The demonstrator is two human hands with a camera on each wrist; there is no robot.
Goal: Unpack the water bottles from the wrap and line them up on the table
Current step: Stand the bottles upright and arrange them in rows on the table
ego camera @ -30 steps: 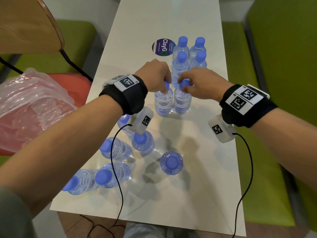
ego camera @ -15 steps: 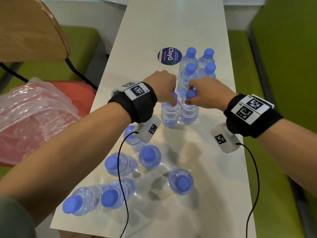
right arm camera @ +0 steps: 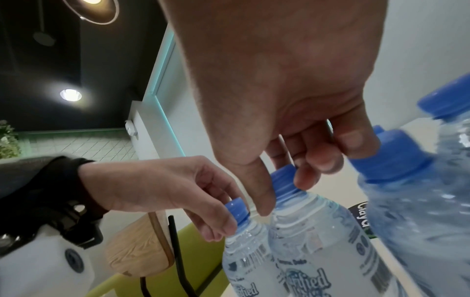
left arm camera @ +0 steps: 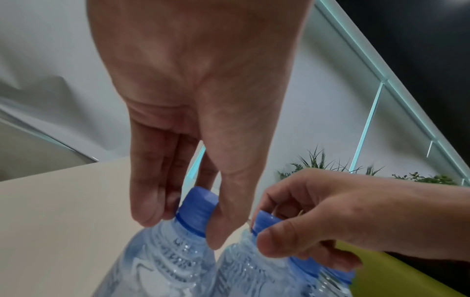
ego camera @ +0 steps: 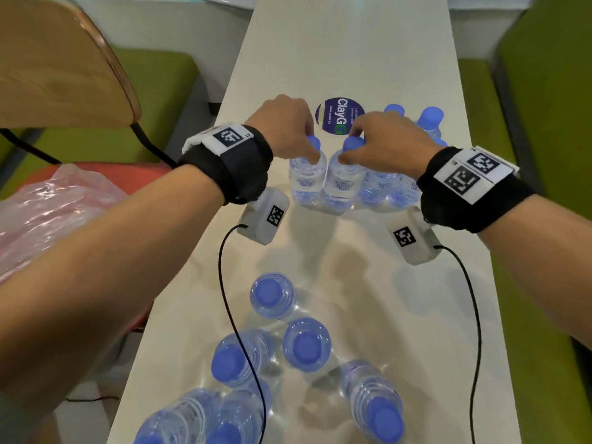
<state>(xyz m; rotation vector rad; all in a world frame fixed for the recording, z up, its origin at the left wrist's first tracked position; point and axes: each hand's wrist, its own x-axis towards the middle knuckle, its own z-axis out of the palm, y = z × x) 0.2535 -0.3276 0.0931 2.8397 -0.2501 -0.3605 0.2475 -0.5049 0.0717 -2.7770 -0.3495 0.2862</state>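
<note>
A: Status of the hands?

B: The left hand (ego camera: 285, 129) pinches the blue cap of 1 upright bottle (ego camera: 306, 181); the right hand (ego camera: 384, 139) pinches the cap of the bottle beside it (ego camera: 341, 184). Both bottles stand on the desk (ego camera: 352, 52), touching each other, at the left end of a far group (ego camera: 394, 184) of upright bottles.

A: And the rest?

B: About 6 bottles (ego camera: 304, 344) sit loose at the near end, unaligned. The pink wrap (ego camera: 48, 213) lies off the desk, to the left.

A: Recommendation for this step?

B: In my judgement, settle each base flat before letting go. The cap grip gives little control over a tall, narrow bottle, so press straight down, not sideways. Keep both flush against the neighbouring bottles. Lift the fingers straight up so the trailing wrist cables (ego camera: 224, 299) do not snag a cap.
</note>
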